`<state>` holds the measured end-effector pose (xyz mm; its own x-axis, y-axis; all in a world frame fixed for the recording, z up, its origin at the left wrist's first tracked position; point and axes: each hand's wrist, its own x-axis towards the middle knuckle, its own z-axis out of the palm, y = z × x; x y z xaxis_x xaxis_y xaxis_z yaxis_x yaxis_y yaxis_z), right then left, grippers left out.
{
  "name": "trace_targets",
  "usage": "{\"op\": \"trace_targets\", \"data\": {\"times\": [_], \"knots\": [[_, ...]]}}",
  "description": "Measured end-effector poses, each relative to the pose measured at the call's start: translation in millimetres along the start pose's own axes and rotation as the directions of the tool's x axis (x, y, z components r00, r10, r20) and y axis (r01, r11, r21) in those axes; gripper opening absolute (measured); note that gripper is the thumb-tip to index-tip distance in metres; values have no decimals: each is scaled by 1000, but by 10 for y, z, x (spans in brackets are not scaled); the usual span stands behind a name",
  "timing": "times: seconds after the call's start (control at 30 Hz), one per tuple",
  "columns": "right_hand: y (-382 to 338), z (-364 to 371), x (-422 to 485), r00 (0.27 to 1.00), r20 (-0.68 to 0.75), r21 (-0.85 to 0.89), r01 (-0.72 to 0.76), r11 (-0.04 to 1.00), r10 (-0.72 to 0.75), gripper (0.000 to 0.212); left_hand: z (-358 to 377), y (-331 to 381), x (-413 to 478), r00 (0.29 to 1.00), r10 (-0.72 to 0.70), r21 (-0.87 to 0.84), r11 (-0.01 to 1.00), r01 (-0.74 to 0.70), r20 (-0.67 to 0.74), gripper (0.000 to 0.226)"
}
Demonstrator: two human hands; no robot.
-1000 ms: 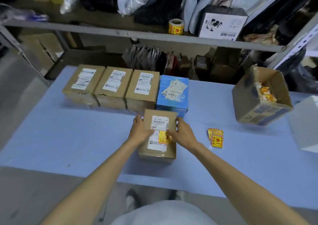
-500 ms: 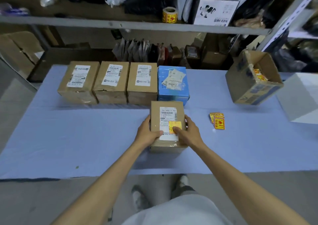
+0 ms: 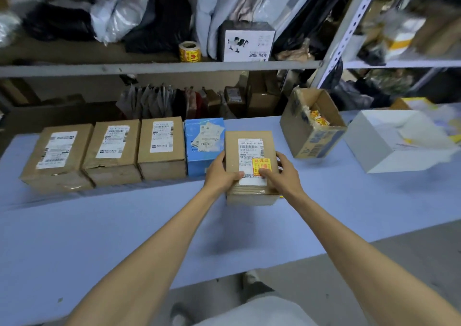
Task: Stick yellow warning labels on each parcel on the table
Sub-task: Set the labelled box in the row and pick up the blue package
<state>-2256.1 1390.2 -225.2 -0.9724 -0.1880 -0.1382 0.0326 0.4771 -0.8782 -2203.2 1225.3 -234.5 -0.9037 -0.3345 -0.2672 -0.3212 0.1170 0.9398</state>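
left grip (image 3: pixel 220 173): clasps brown parcel (image 3: pixel 249 136), left edge | right grip (image 3: pixel 283 176): clasps right edge, thumb pressing yellow label (image 3: pixel 261 166) | position: just right of blue parcel (image 3: pixel 203 158)

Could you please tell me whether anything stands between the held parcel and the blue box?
Nothing visible does: the parcel, held by the left hand and right hand, is right beside the blue box.

White box (image 3: pixel 389 146) at right end of worktop (image 3: pixel 99 226), open cardboard carton (image 3: pixel 311 136) just beside it. Grey metal shelf (image 3: pixel 149 67) behind carries a black-and-white printed carton (image 3: pixel 247 42), grey bag (image 3: pixel 117 16) and black bag (image 3: pixel 162 21). Row of upright packets (image 3: pixel 152 101) on the level below. Perforated post (image 3: pixel 349 21) at right. Shoe (image 3: pixel 252 279) on floor (image 3: pixel 374 263).
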Motion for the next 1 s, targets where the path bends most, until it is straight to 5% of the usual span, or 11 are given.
{"op": "trace_targets", "data": {"times": [0.43, 1.0], "knots": [[129, -481, 1291, 987, 158, 49, 10, 999, -17, 67, 658, 473, 926, 990, -55, 27, 998, 59, -131, 67], [629, -297, 2530, 928, 366, 33, -86, 996, 68, 58, 997, 159, 2035, 969, -152, 127, 976, 179, -197, 62]]}}
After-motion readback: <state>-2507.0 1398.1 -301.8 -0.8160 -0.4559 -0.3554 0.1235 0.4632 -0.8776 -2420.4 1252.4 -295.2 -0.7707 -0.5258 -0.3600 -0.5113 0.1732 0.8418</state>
